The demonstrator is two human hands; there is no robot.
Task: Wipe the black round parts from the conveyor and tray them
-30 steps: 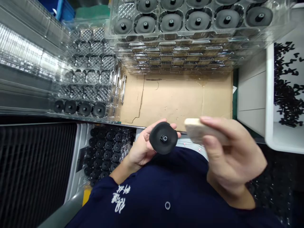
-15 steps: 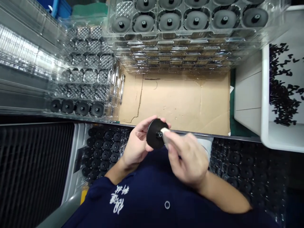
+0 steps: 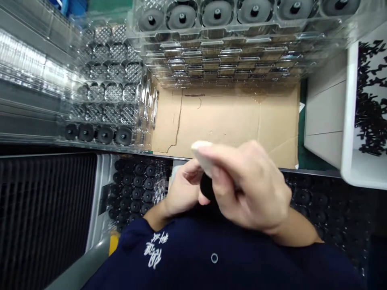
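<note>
My left hand [image 3: 181,189] grips a round black disc part [image 3: 206,187] close to my chest; only a sliver of the disc shows. My right hand [image 3: 250,185] is in front of it, shut on a pale beige block [image 3: 202,155] whose rounded end sticks out to the upper left, over the disc. Both hands hover just below the near edge of the cardboard sheet [image 3: 223,117].
Stacked clear trays of grey discs [image 3: 217,12] stand at the back. A clear tray on the left [image 3: 99,100] has a row of black discs [image 3: 96,134]. A white bin of small black parts [image 3: 370,100] sits right. Black discs lie in trays below [image 3: 136,185].
My right hand swung in from the right with the beige block, touched the disc's centre, and now covers most of the disc. The left hand pulled the disc slightly lower.
</note>
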